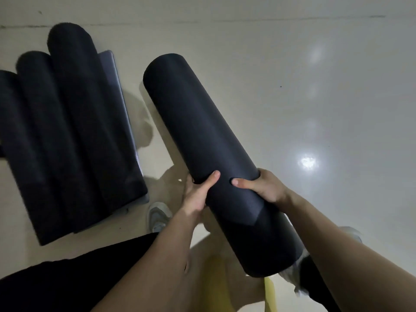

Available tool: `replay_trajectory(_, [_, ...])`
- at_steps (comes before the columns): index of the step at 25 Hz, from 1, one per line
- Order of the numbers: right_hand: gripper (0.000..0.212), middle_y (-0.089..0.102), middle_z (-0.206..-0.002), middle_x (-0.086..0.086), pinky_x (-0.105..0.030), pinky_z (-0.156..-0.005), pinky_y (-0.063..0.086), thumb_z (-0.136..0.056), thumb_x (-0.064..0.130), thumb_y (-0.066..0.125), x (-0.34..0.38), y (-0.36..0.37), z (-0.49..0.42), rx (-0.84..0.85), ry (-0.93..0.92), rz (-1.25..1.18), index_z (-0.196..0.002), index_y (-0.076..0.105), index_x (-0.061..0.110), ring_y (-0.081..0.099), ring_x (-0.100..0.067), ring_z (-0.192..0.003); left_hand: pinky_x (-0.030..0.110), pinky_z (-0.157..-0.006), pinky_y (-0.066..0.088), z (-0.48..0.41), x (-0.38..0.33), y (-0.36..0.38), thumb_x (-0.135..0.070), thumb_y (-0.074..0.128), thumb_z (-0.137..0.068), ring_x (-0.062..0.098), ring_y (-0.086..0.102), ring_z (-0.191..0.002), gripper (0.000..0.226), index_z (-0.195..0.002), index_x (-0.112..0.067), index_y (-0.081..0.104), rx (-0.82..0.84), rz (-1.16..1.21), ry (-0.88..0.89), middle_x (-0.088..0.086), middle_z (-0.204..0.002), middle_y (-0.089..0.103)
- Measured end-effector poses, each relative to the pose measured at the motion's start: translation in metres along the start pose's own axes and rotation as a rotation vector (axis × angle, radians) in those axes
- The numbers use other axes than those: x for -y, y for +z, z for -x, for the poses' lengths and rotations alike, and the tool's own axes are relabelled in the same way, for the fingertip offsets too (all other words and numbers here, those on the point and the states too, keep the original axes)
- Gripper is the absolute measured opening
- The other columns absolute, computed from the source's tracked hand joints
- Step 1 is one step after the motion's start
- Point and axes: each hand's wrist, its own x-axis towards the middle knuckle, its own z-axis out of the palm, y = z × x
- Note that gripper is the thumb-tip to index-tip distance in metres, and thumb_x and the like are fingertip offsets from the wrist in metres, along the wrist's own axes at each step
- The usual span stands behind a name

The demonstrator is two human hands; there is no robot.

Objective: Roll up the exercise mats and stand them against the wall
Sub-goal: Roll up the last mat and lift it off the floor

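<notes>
Gripping rolled mat [202, 140] between 2 hands [198, 194]

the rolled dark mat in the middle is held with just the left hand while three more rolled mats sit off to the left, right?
Not quite: the head view shows both hands on the rolled dark foam mat. The left hand grips one side and the right hand the other. The rest holds: three more rolled dark mats sit off to the left.
</notes>
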Motion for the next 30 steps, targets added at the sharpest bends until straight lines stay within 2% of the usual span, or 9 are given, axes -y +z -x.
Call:
replay_trajectory(3, [0.086, 0.081, -0.103, 0.002, -0.039, -0.089, 0.062, -0.052, 0.067, 0.093, 0.05, 0.012, 0.09, -0.159, 0.031, -0.123, -0.118, 0.074, 0.014, 0.078, -0.016, -0.092, 0.046, -0.096, 0.057, 0.079, -0.066, 0.013, -0.043, 0.092, -0.061, 0.018, 0.073, -0.107, 0.075, -0.128, -0.026, 0.061, 0.04, -0.09, 0.056, -0.003, -0.119, 0.075])
replay_trajectory(6, [0.106, 0.079, -0.108, 0.0, -0.04, -0.091, 0.062, -0.044, 0.078, 0.088, 0.117, 0.01, 0.207, -0.331, 0.027, -0.28, -0.124, 0.069, 0.011, 0.077, -0.018, -0.095, 0.036, -0.086, 0.06, 0.18, -0.154, 0.048, -0.043, 0.092, -0.066, 0.015, 0.074, -0.103, 0.069, -0.126, -0.028, 0.061, 0.159, -0.248, 0.078, -0.004, -0.12, 0.073])
replay_trajectory(10, [0.098, 0.078, -0.105, -0.003, -0.04, -0.09, 0.061, -0.056, 0.083, 0.078, 0.187, -0.012, 0.353, -0.542, 0.025, -0.577, -0.118, 0.072, 0.007, 0.076, -0.022, -0.092, 0.041, -0.093, 0.058, 0.302, -0.258, 0.112, -0.051, 0.091, -0.057, 0.015, 0.073, -0.104, 0.075, -0.123, -0.029, 0.062, 0.346, -0.498, 0.15, -0.006, -0.117, 0.074])
replay_trajectory(14, [0.087, 0.08, -0.1, -0.002, -0.04, -0.087, 0.063, -0.059, 0.073, 0.086, 0.223, -0.051, 0.469, -0.708, -0.054, -0.843, -0.114, 0.072, 0.007, 0.078, -0.021, -0.088, 0.044, -0.095, 0.058, 0.406, -0.321, 0.205, -0.05, 0.091, -0.059, 0.016, 0.074, -0.103, 0.069, -0.119, -0.031, 0.063, 0.517, -0.717, 0.215, -0.005, -0.117, 0.075])
replay_trajectory(16, [0.076, 0.08, -0.098, -0.001, -0.037, -0.083, 0.063, -0.065, 0.067, 0.087, 0.228, -0.072, 0.518, -0.802, -0.103, -0.939, -0.112, 0.072, 0.009, 0.078, -0.019, -0.086, 0.043, -0.095, 0.058, 0.452, -0.332, 0.253, -0.05, 0.091, -0.061, 0.016, 0.074, -0.103, 0.065, -0.117, -0.033, 0.063, 0.595, -0.812, 0.242, -0.006, -0.117, 0.075])
replay_trajectory(20, [0.069, 0.08, -0.095, 0.0, -0.031, -0.073, 0.061, -0.066, 0.065, 0.087, 0.212, -0.098, 0.596, -0.966, -0.109, -1.144, -0.106, 0.072, 0.011, 0.078, -0.018, -0.082, 0.041, -0.096, 0.058, 0.514, -0.32, 0.331, -0.051, 0.089, -0.065, 0.015, 0.073, -0.104, 0.058, -0.114, -0.034, 0.062, 0.77, -1.0, 0.24, -0.008, -0.117, 0.074])
replay_trajectory(24, [0.079, 0.081, -0.094, -0.001, -0.039, -0.083, 0.064, -0.056, 0.069, 0.089, 0.182, -0.094, 0.638, -1.14, -0.068, -1.419, -0.106, 0.072, 0.01, 0.08, -0.02, -0.082, 0.042, -0.097, 0.057, 0.553, -0.286, 0.39, -0.05, 0.088, -0.068, 0.017, 0.072, -0.106, 0.069, -0.126, -0.026, 0.061, 0.974, -1.258, 0.189, -0.008, -0.119, 0.073])
replay_trajectory(26, [0.084, 0.081, -0.093, -0.001, -0.041, -0.085, 0.064, -0.052, 0.071, 0.09, 0.173, -0.08, 0.645, -1.234, -0.042, -1.582, -0.106, 0.072, 0.01, 0.08, -0.022, -0.082, 0.042, -0.096, 0.057, 0.566, -0.268, 0.409, -0.047, 0.087, -0.073, 0.017, 0.072, -0.106, 0.062, -0.125, -0.024, 0.061, 1.088, -1.401, 0.148, -0.006, -0.12, 0.072])
replay_trajectory(30, [0.074, 0.081, -0.093, -0.003, -0.041, -0.085, 0.064, -0.058, 0.067, 0.089, 0.167, -0.039, 0.648, -1.38, 0.018, -1.907, -0.102, 0.073, 0.01, 0.079, -0.022, -0.082, 0.039, -0.092, 0.059, 0.594, -0.235, 0.425, -0.044, 0.086, -0.076, 0.017, 0.073, -0.103, 0.052, -0.118, -0.026, 0.061, 1.282, -1.683, 0.113, -0.006, -0.117, 0.072])
